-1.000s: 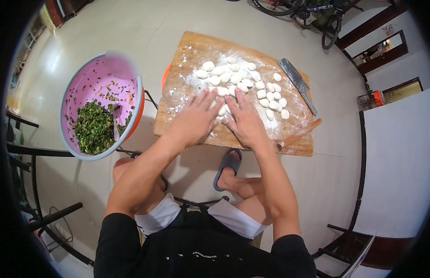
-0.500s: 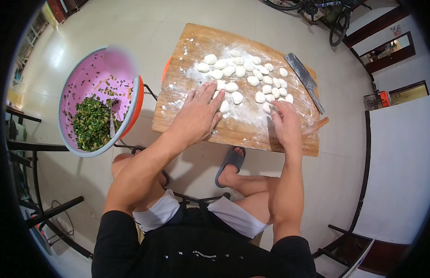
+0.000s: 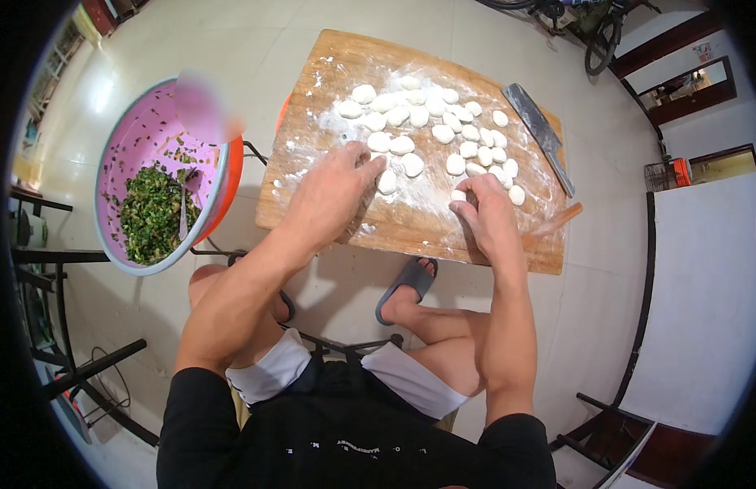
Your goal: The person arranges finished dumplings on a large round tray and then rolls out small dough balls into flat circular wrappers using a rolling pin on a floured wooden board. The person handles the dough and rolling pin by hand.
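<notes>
Several small white dough pieces [image 3: 412, 165] lie scattered over a floury wooden board [image 3: 312, 90]. My left hand [image 3: 333, 189] rests low over the board's left part, its fingers bent downward and its thumb stretched out beside a dough piece [image 3: 386, 182]. Nothing shows in its grasp, though the fingertips are partly hidden. Closer to the front right, my right hand [image 3: 488, 213] pinches a small dough piece [image 3: 458, 196] between thumb and fingers. Other dough pieces [image 3: 498, 174] sit just beyond that hand's knuckles.
A cleaver [image 3: 541, 134] lies along the board's right edge. Near it is a wooden rolling pin [image 3: 564, 217], with its handle past my right wrist. Left of the board stands a pink basin [image 3: 137, 138] holding chopped green filling [image 3: 154, 216] and a spoon [image 3: 183, 213].
My left hand has gone from flat with fingers spread to bent fingers, drawn slightly back left. The right hand has shifted a little left and toward me, a dough piece now showing at its fingertips.
</notes>
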Tool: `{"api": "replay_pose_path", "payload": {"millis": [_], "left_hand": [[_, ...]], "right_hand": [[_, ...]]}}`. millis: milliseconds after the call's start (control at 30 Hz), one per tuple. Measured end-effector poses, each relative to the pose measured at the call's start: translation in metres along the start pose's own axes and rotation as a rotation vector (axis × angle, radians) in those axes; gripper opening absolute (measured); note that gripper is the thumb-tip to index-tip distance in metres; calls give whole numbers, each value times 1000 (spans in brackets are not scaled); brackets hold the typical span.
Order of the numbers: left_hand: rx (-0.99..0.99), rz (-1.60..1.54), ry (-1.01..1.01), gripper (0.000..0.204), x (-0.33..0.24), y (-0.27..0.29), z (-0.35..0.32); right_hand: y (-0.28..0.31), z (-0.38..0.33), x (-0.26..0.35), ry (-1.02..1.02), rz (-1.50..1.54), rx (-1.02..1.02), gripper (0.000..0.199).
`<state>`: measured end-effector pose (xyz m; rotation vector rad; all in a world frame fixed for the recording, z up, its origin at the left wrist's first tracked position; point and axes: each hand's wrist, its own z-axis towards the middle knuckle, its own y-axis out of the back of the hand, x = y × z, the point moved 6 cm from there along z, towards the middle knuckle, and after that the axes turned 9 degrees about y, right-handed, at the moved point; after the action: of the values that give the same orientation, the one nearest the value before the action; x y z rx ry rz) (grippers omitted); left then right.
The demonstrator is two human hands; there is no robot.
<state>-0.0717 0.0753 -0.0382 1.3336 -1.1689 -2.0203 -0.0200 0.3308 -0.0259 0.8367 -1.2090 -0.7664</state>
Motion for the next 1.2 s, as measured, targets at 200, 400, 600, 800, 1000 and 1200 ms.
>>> {"api": "replay_pose_path", "payload": {"millis": [200, 400, 600, 800, 1000, 1200], "left_hand": [[-128, -68, -81, 41, -9, 5, -2], [-103, -109, -102, 35, -11, 5, -8], [-86, -102, -122, 37, -9, 5, -10], [-48, -126, -126, 37, -14, 10, -11], [-64, -150, -161, 35, -13, 7, -16], [-111, -151, -218, 33, -20, 7, -19]], "right_hand": [[-28, -6, -25, -440, 862, -217, 15], [-25, -8, -20, -349, 790, -158, 12], [-11, -4, 1, -9, 339, 69, 15], [-18, -4, 6, -147, 349, 65, 17], [-26, 2, 7, -304, 351, 158, 20], [-13, -2, 18, 37, 310, 90, 27]]}}
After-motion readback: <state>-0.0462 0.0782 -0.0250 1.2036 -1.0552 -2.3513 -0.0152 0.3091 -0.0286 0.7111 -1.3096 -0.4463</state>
